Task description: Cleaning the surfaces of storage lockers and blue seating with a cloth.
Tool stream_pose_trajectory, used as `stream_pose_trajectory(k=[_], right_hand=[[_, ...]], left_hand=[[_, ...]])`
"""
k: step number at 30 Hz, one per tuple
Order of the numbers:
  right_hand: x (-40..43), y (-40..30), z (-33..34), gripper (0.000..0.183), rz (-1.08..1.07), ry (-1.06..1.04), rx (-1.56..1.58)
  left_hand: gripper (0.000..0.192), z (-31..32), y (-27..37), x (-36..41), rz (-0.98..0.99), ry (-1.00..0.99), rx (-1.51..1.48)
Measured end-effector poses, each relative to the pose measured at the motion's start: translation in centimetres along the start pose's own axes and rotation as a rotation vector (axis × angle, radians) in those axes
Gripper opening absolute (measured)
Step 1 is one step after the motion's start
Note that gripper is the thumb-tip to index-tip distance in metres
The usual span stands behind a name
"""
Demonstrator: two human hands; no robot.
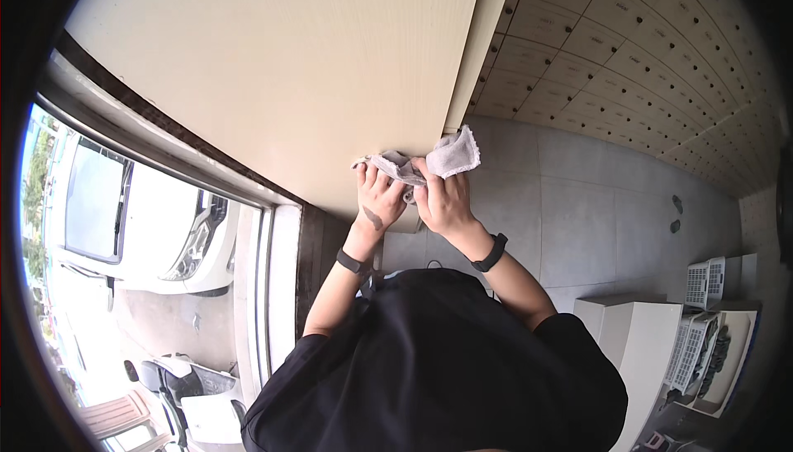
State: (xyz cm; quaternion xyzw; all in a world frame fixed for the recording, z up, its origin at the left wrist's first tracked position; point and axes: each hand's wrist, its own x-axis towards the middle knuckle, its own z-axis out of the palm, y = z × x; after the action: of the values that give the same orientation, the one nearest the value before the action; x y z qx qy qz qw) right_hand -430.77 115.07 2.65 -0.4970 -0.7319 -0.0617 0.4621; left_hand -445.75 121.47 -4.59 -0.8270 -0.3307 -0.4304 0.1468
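Both my hands are on a greyish cloth (455,152) with a frayed edge, at the near end of a pale wood-grain panel (297,68). My left hand (379,195) grips the crumpled left part of the cloth, its fingers curled over the folds. To its right, my right hand (445,201) holds the other part, and a flap of the cloth hangs over its fingers beside the panel's right corner. Between the two hands a rolled bit of the cloth shows. A dark band sits on each wrist.
A wall of small locker-like doors (576,49) with round knobs runs along the right. Left is a window frame (266,291), with a white vehicle (155,217) and a scooter (198,402) outside. Grey floor tiles (576,223), a white cabinet (638,353) and plastic baskets (705,282) lie to the right.
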Motion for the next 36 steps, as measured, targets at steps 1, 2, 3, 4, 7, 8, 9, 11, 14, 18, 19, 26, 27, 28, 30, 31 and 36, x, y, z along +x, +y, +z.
stream_pose_trajectory(k=[1, 2, 3, 4, 7, 8, 9, 11, 14, 18, 19, 26, 27, 28, 30, 31, 36], right_hand=[[-1.4, 0.7, 1.0, 0.04, -0.022, -0.001, -0.019], [-2.8, 1.3, 1.8, 0.041, -0.047, 0.001, -0.04], [-4.3, 1.8, 2.6, 0.041, -0.034, -0.016, -0.026], [-5.5, 2.1, 3.2, 0.042, -0.003, -0.055, -0.014], [-9.2, 3.7, 5.1, 0.048, 0.026, -0.121, 0.001], [-10.3, 4.2, 5.5, 0.051, -0.001, -0.141, -0.033], [-11.5, 4.8, 6.0, 0.054, -0.026, -0.164, -0.068], [-13.6, 5.7, 6.3, 0.055, 0.001, -0.226, -0.048], [-15.7, 6.2, 6.6, 0.057, 0.056, -0.331, 0.03], [-15.7, 5.7, 6.0, 0.057, 0.116, -0.396, 0.108], [-15.2, 5.2, 5.5, 0.057, 0.108, -0.402, 0.116], [-9.4, 2.8, 2.1, 0.057, 0.015, -0.262, 0.043], [-8.4, 2.4, 1.8, 0.057, 0.012, -0.26, 0.04], [-7.7, 1.8, 1.5, 0.056, 0.018, -0.216, -0.016], [-5.7, 0.8, 0.6, 0.051, 0.026, -0.134, -0.089], [-5.3, 0.8, 0.5, 0.051, 0.029, -0.138, -0.09], [-9.0, 3.3, 3.6, 0.045, 0.038, -0.105, -0.117]], left_hand=[[0.036, 0.5, 0.0, -1.3, -0.012, -0.036, 0.035], [0.037, 1.2, -0.3, -3.2, -0.01, -0.103, 0.043], [0.037, 1.9, -0.3, -5.0, -0.024, -0.123, 0.043], [0.038, 2.3, -0.4, -6.4, -0.007, -0.183, 0.039], [0.04, 3.6, -0.4, -10.3, -0.007, -0.29, 0.008], [0.04, 3.8, -0.2, -11.3, -0.005, -0.364, 0.016], [0.041, 4.0, 0.2, -12.1, -0.004, -0.44, 0.021], [0.042, 3.5, 1.1, -12.6, -0.029, -0.513, 0.017], [0.048, 2.9, 1.8, -13.5, -0.031, -0.661, 0.058], [0.048, 2.4, 2.5, -13.4, -0.09, -0.637, 0.057], [0.048, 2.2, 2.7, -13.4, -0.101, -0.637, 0.063], [0.043, 0.8, 3.2, -9.8, -0.207, -0.479, 0.074], [0.043, 0.4, 2.8, -9.0, -0.205, -0.474, 0.074], [0.04, -0.1, 2.7, -8.2, -0.202, -0.433, 0.058], [0.033, -1.2, 2.5, -6.8, -0.204, -0.386, 0.045], [0.033, -1.4, 2.4, -6.8, -0.206, -0.389, 0.042], [0.035, -0.9, 1.6, -7.0, -0.173, -0.398, -0.02]])
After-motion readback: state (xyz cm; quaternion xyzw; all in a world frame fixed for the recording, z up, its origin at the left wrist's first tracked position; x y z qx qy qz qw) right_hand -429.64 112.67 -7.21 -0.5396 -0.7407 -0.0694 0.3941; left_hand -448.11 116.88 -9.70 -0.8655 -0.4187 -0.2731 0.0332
